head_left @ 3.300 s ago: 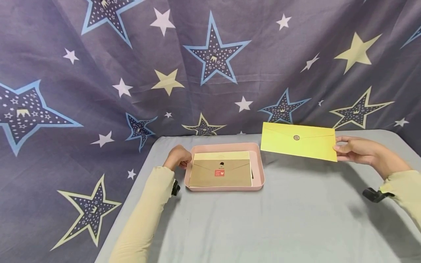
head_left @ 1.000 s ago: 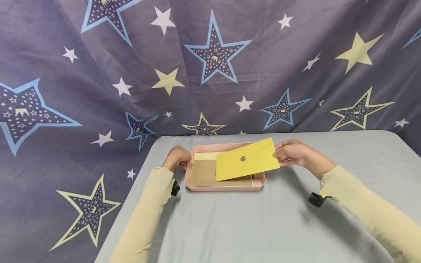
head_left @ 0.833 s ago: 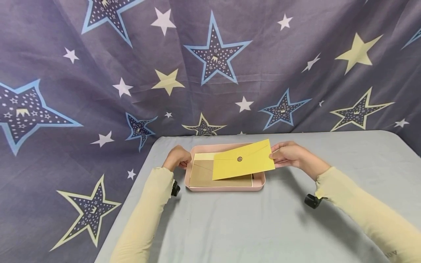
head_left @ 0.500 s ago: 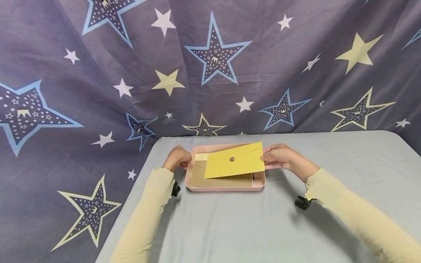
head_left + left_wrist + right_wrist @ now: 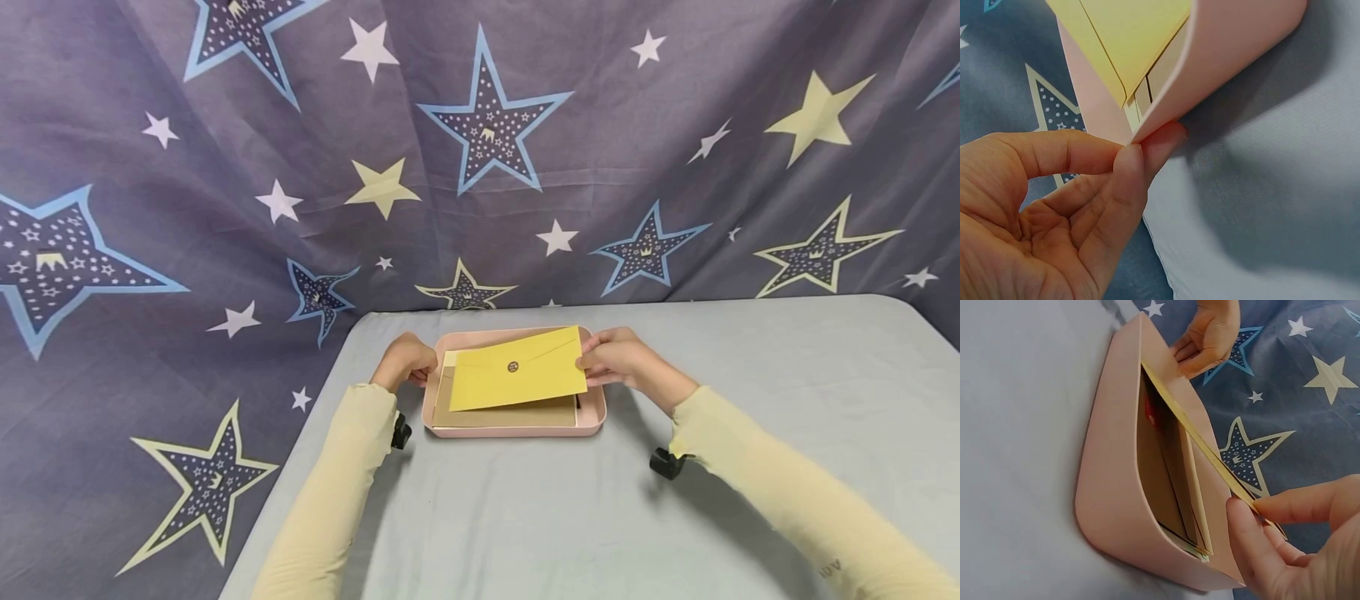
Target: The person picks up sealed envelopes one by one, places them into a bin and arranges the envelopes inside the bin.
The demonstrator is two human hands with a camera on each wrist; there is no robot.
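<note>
A yellow envelope (image 5: 517, 367) with a round dark seal tilts over the pink tray (image 5: 517, 432). My right hand (image 5: 618, 360) pinches its right end between thumb and fingers, as the right wrist view also shows. Its left end reaches down into the tray. Beneath it lie a brown envelope (image 5: 517, 414) and a cream one (image 5: 450, 358), mostly covered. At the tray's left wall, my left hand (image 5: 407, 360) pinches the rim, which is plain in the left wrist view, where its thumb and fingertips (image 5: 1132, 159) meet on the pink edge.
The tray stands near the back of a table with a grey-blue cover (image 5: 570, 517). Behind it hangs a dark curtain (image 5: 600, 150) with printed stars. Each wrist carries a small black camera, such as the one on the right (image 5: 666, 463).
My right hand has brought the yellow envelope leftward and down, from beside the tray to over the other envelopes. The left hand has stayed on the tray's rim.
</note>
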